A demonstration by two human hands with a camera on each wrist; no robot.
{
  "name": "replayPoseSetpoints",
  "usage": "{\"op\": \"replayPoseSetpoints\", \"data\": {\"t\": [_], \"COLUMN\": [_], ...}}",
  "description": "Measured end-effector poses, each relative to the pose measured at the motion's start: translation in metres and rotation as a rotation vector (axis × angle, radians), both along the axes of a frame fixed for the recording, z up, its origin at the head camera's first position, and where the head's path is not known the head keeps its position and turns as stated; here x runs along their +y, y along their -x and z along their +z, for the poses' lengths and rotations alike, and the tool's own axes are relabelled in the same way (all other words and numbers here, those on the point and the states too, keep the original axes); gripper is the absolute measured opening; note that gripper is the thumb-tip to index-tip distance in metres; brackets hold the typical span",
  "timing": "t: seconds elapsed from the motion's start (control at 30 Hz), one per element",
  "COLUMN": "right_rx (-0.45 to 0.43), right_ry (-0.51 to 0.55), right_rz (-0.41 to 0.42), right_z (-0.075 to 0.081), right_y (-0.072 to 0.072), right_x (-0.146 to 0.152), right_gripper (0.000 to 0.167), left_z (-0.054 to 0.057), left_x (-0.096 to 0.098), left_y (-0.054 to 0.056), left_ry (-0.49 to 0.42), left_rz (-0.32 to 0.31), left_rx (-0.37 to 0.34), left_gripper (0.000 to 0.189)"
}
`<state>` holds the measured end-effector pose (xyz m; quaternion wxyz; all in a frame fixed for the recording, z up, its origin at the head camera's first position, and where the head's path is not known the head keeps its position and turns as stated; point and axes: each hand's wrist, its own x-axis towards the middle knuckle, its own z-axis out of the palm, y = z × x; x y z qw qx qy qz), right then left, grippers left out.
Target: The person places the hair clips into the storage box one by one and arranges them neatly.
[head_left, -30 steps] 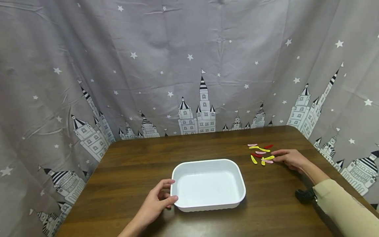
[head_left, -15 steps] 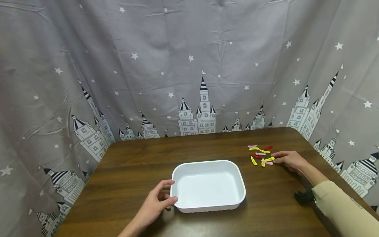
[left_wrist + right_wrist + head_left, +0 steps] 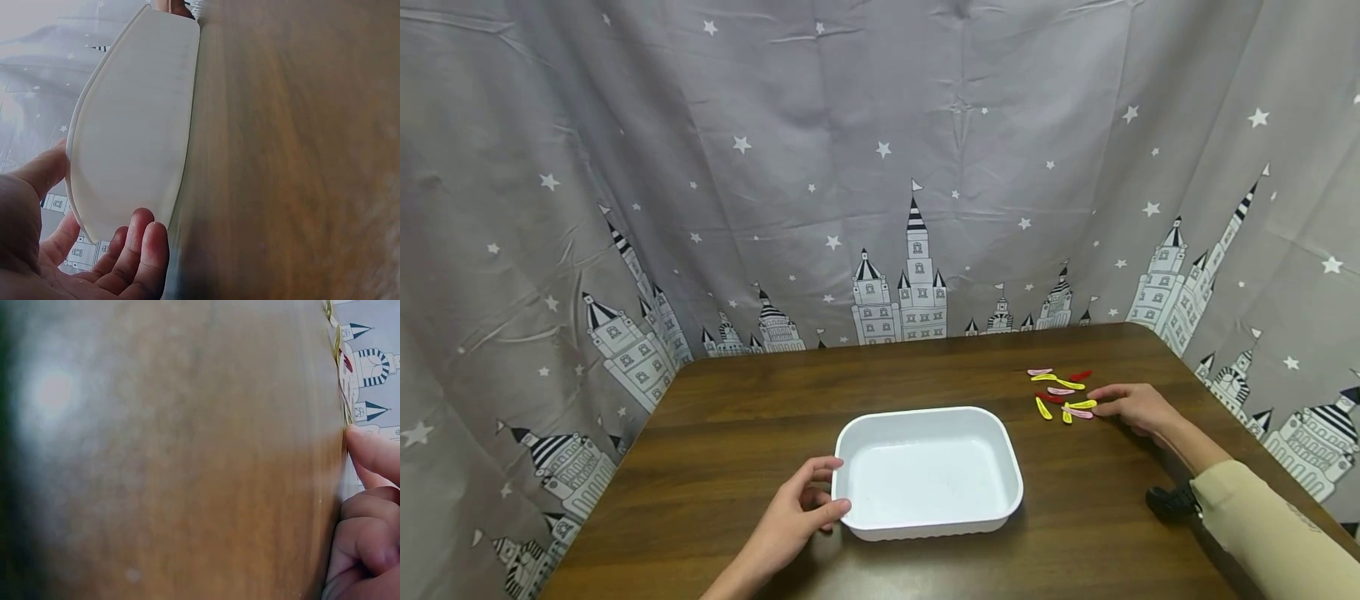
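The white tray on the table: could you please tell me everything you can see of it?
The white tray is a rounded rectangle, smooth and plastic-looking, with raised walls, a thin rim and a wavy lower front edge. It sits upright on the brown table, its floor visible. The left hand holds its left end.

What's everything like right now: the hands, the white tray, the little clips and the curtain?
White tray: upright on the table, open at the top, nothing inside.
Left hand: gripping the tray's side.
Right hand: fingertips at the clips; can't tell if it's pinching one.
Hair clips: lying scattered, some overlapping; too small to tell if snapped shut.
Curtain: hanging, wrinkled.
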<state>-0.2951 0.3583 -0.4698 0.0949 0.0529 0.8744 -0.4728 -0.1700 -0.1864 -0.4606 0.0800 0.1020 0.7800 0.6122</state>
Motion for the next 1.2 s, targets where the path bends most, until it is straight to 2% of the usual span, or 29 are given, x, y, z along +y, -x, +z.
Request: {"op": "replayPoseSetpoints", "data": {"t": [0.4, 0.63, 1.2], "right_rx": [0.021, 0.037, 0.064], "right_ry": [-0.014, -0.038, -0.056], "right_rz": [-0.010, -0.014, -0.017], "right_z": [0.0023, -0.0008, -0.0042], "right_y": [-0.0029, -0.0009, -0.0013], "right_x": [-0.0035, -0.0035, -0.0002], "right_gripper": [0.045, 0.042, 0.039], "left_z": [-0.0003, -0.0003, 0.0004], "left_x": [0.0004, 0.0005, 0.0007], "left_y": [-0.0007, -0.0008, 0.0004], "left_ry": [0.012, 0.018, 0.012], "left_rz": [0.009, 0.020, 0.007], "left_rx": [0.002, -0.020, -0.003], "left_gripper": [0.053, 0.054, 0.054]}}
